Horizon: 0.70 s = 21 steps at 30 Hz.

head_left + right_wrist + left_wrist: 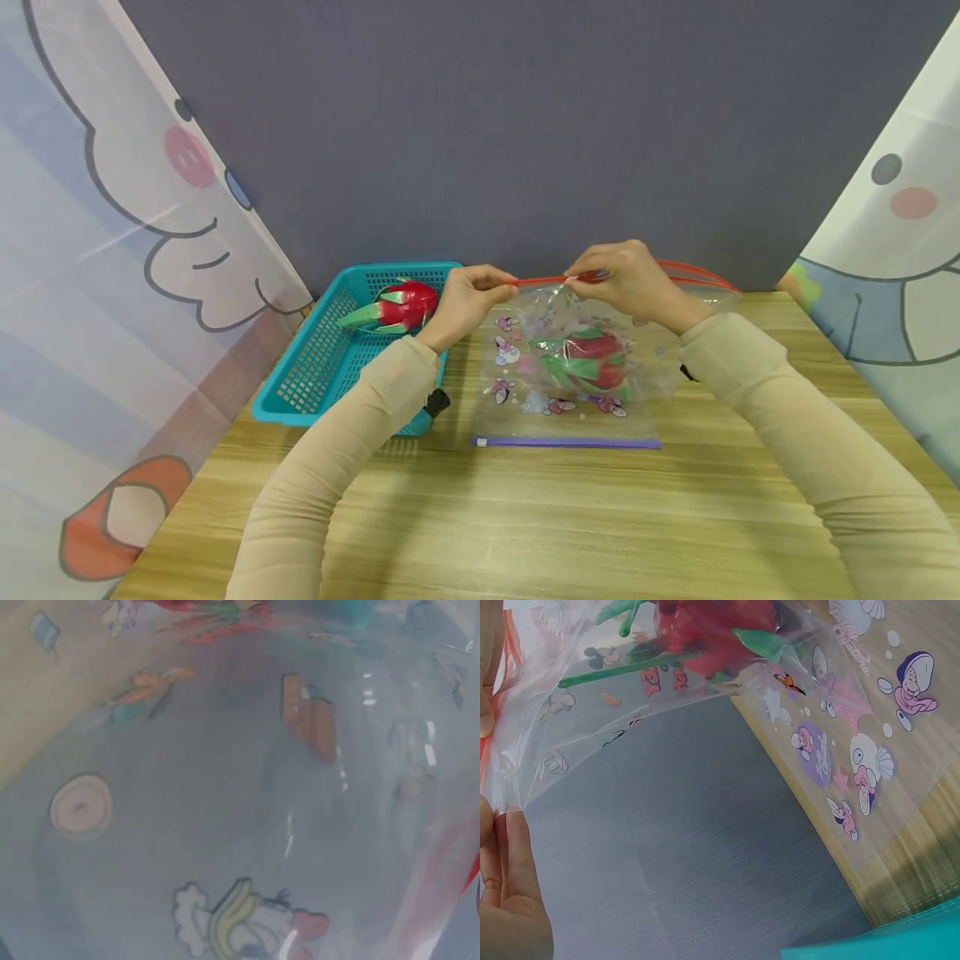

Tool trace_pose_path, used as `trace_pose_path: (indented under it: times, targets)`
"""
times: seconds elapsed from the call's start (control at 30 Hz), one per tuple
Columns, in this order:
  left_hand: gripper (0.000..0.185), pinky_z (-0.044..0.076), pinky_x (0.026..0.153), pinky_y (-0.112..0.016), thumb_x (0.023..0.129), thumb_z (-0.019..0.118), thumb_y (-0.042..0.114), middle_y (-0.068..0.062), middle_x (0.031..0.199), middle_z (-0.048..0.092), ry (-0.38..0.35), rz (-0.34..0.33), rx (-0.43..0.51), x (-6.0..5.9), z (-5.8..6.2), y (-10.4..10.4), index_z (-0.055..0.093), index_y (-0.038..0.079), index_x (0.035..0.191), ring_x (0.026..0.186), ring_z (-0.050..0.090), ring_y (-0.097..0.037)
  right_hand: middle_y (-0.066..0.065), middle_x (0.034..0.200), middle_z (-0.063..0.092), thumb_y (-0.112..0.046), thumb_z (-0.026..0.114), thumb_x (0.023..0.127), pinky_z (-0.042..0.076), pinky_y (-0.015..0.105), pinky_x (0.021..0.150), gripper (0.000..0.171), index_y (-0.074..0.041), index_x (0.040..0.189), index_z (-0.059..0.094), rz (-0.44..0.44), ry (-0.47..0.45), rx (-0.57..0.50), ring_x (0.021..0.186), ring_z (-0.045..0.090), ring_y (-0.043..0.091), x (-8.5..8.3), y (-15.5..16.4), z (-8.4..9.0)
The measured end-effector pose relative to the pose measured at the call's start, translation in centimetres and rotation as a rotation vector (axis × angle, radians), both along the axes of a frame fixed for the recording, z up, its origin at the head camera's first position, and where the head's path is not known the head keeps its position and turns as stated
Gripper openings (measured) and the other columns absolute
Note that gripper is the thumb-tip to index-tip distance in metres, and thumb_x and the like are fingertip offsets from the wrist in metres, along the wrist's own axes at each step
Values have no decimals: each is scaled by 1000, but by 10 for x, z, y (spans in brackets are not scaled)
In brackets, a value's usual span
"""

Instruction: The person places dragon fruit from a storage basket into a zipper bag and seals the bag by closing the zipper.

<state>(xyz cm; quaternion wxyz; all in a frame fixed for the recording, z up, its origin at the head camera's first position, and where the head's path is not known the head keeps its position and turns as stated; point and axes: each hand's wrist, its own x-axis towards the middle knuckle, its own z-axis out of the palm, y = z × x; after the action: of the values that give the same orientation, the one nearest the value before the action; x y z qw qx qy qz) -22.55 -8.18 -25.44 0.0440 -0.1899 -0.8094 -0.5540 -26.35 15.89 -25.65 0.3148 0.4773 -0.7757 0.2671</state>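
A clear zip bag point(570, 392) printed with cartoon figures stands on the wooden table point(525, 517), its red zip strip point(540, 281) held up at the top. Inside it lies a red dragon fruit with green scales point(588, 358). My left hand point(468, 300) pinches the left end of the strip. My right hand point(626, 279) pinches the strip further right. In the left wrist view the bag point(705, 697) and the fruit point(712, 634) fill the frame, with my fingers point(506, 900) at the lower left. The right wrist view shows only the bag film point(240, 795) close up.
A teal plastic basket point(322, 367) sits left of the bag with a second dragon fruit point(401, 304) in it. A grey wall stands behind the table. Cartoon-printed curtains hang at both sides.
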Motion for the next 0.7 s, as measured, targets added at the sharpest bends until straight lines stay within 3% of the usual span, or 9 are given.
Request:
trace_pose_path:
  times: [0.13, 0.37, 0.7]
  targets:
    - [16, 51, 84, -42, 86, 63, 11, -13, 96, 70, -10, 0, 3, -4, -1, 0, 69, 2, 98, 89, 65, -21, 4, 76, 70, -3, 77, 71, 34, 12, 44, 9, -5, 79, 74, 3, -15, -6, 50, 52, 4, -1, 4, 1]
    - [16, 52, 84, -41, 85, 65, 17, -8, 96, 70, -3, 6, 10, -20, -18, -5, 70, 9, 98, 88, 66, -17, 3, 77, 70, -4, 76, 72, 34, 13, 44, 9, -6, 80, 74, 0, -15, 1, 49, 51, 4, -1, 7, 0]
    - [18, 53, 81, -32, 85, 66, 21, -7, 99, 70, -25, 22, -8, -21, -19, -10, 70, 10, 99, 90, 65, -18, 3, 77, 70, -4, 75, 73, 28, 14, 41, 8, -6, 80, 74, -11, -23, 3, 45, 42, 1, 0, 13, -2]
